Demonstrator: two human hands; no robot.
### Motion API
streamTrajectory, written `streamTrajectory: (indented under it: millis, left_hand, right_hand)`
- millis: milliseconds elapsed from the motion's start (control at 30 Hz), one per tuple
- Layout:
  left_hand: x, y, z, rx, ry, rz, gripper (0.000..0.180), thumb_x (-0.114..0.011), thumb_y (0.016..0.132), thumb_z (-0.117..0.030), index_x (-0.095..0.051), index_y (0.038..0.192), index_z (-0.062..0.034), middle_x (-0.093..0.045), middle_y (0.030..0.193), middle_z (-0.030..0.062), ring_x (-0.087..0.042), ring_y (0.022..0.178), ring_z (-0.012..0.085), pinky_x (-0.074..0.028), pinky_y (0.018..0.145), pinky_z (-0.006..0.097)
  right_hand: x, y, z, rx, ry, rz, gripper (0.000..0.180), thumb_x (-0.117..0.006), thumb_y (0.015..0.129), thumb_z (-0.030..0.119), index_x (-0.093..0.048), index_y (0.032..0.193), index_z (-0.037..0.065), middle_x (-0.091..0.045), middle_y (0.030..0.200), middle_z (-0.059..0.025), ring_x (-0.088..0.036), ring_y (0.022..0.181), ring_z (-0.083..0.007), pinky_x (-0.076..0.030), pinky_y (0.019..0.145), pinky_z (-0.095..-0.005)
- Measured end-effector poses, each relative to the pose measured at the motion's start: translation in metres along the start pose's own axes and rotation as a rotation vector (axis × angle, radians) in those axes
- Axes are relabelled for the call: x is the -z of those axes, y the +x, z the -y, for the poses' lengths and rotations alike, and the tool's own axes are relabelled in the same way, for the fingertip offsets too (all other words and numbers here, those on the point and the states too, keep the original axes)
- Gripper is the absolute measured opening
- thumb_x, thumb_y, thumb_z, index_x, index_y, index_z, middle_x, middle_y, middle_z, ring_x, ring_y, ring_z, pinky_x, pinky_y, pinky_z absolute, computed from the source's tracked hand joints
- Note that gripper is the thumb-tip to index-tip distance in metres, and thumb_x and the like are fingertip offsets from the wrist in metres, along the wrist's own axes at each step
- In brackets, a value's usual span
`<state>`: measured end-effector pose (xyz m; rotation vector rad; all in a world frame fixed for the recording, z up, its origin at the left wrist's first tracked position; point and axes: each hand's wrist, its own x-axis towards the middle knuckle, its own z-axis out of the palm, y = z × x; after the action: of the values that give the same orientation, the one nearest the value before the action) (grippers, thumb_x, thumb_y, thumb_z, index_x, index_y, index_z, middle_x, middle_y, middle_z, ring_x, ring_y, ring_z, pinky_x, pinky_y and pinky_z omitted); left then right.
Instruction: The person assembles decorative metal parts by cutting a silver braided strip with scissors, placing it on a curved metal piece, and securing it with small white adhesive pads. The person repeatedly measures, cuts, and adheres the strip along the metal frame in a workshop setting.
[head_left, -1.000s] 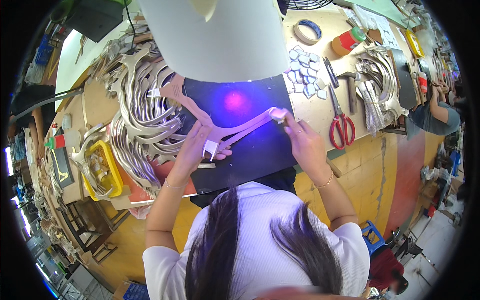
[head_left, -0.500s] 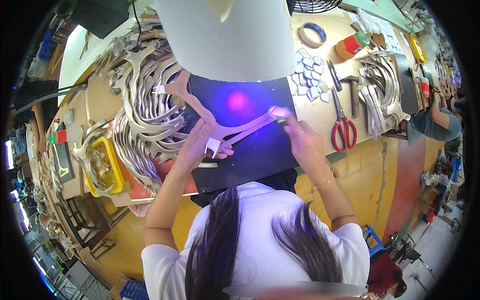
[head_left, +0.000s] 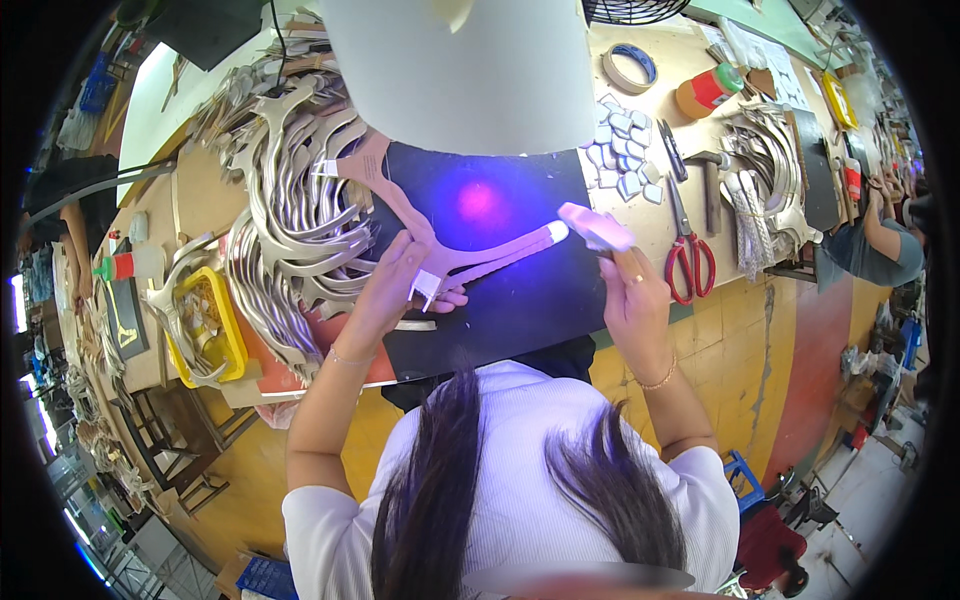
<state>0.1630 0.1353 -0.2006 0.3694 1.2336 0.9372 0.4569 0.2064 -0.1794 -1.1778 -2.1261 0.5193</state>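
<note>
My left hand (head_left: 388,290) is closed around the middle of a tan Y-shaped strap piece (head_left: 412,218) with white tips, held over a black mat (head_left: 530,320). One arm of the piece points up toward the heap, and another reaches right with its white end bare. My right hand (head_left: 638,312) pinches a small block or pad (head_left: 597,228), pinkish-white under the light, just right of that end and apart from it. Its exact kind is unclear. On the mat beyond the strap lies a red-violet light spot (head_left: 478,200).
A white lamp hood (head_left: 460,85) hangs over the mat's far side. Silvery straps (head_left: 290,210) are heaped left, near a yellow basket (head_left: 236,325). To the right lie white pads (head_left: 625,150), red-handled scissors (head_left: 689,265), a hammer (head_left: 711,185), a tape roll (head_left: 630,68) and a jar (head_left: 710,92).
My right hand has drawn back to the right with the block, away from the strap's end, uncovering its white tip. My left hand and the strap have barely moved.
</note>
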Motion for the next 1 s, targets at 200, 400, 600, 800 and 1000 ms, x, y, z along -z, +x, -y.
streamTrajectory:
  millis: [200,400,600,800,1000]
  left_hand:
    - [0.000,0.000,-0.001,-0.033,0.022,0.011,0.031,-0.040,0.105,-0.026,-0.038,0.127,-0.0028,-0.068,0.098,0.0228,-0.073,0.074,0.0329,-0.062,0.056,0.035]
    - [0.004,-0.022,-0.002,-0.341,0.185,-0.076,0.024,-0.041,0.105,-0.018,-0.043,0.124,-0.0034,-0.066,0.113,0.0184,-0.067,0.089,0.0193,-0.055,0.078,0.028]
    - [0.004,-0.051,-0.015,-0.622,0.085,-0.156,0.026,-0.043,0.104,-0.012,-0.046,0.127,0.0009,-0.061,0.123,0.0144,-0.059,0.108,0.0160,-0.047,0.096,0.031]
    - [0.015,-0.058,-0.011,-1.115,0.646,-0.548,0.022,-0.057,0.096,-0.005,-0.060,0.117,0.0017,-0.058,0.117,0.0124,-0.056,0.105,0.0198,-0.045,0.093,0.032]
    - [0.013,-0.051,-0.002,-1.342,0.700,-0.709,0.036,-0.082,0.071,0.004,-0.077,0.103,-0.0114,-0.048,0.105,0.0051,-0.052,0.092,0.0182,-0.045,0.079,0.028]
  right_hand:
    - [-0.010,-0.012,-0.007,-0.013,-0.132,0.204,0.048,-0.066,0.092,0.011,-0.056,0.139,0.015,-0.058,0.076,-0.0090,-0.059,0.060,-0.0262,-0.047,0.054,-0.0384]
    - [-0.004,-0.009,-0.020,-0.049,-0.133,0.017,0.044,-0.071,0.088,0.013,-0.064,0.131,0.015,-0.062,0.082,-0.0079,-0.060,0.067,-0.0253,-0.049,0.061,-0.0373]
    - [-0.031,0.005,-0.017,0.033,-0.234,0.037,0.041,-0.076,0.081,0.013,-0.069,0.121,0.012,-0.065,0.088,-0.0069,-0.060,0.084,-0.0256,-0.050,0.074,-0.0378]
    - [-0.048,0.027,0.011,0.098,0.135,0.122,0.037,-0.071,0.087,0.015,-0.068,0.123,0.010,-0.065,0.106,-0.0087,-0.059,0.103,-0.0276,-0.049,0.088,-0.0385]
    - [-0.061,0.073,0.022,-0.632,1.569,0.715,0.044,-0.053,0.103,0.034,-0.057,0.137,0.006,-0.062,0.129,-0.0082,-0.060,0.113,-0.0201,-0.047,0.096,-0.0326]
